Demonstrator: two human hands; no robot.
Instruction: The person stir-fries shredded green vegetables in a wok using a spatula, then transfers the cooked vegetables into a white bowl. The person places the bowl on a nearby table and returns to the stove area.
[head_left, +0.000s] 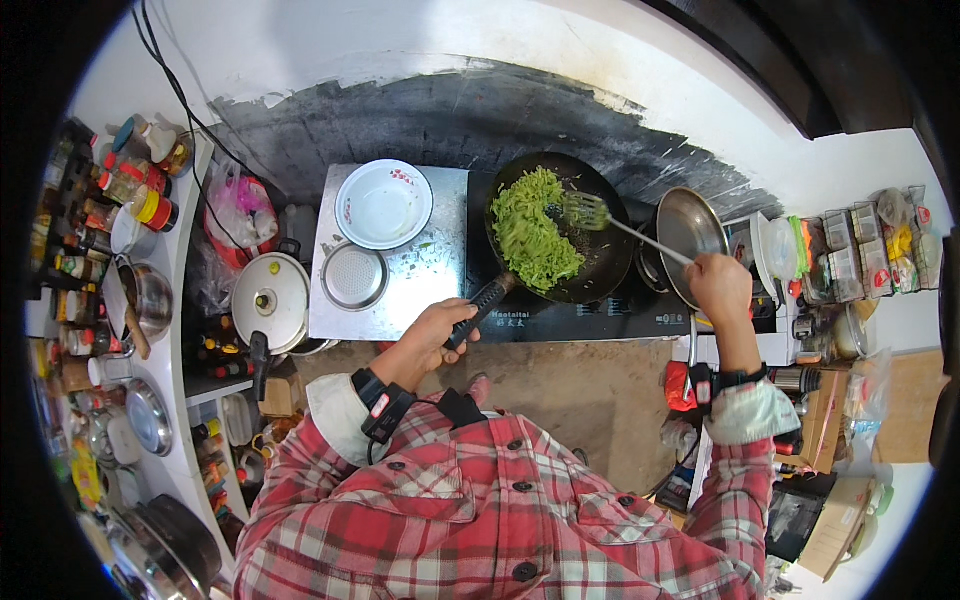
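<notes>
My left hand (435, 337) grips the black handle (484, 307) of a dark frying pan (607, 262), which sits on a black glass cooktop (555, 326). Shredded green vegetable (532, 232) is heaped mostly on the pan's left and lower side. In my right hand (720, 289) is the handle of a slotted metal turner (589, 211). Its head rests at the upper right of the heap, with some green shreds around it. What vegetable it is, I cannot tell.
Left of the cooktop, a white enamel bowl (384, 204) and a perforated metal dish (355, 276) stand on a metal surface. A lidded pressure cooker (270, 300) is further left, near shelves of jars. A second pan (694, 232) leans at the right, close to my right hand.
</notes>
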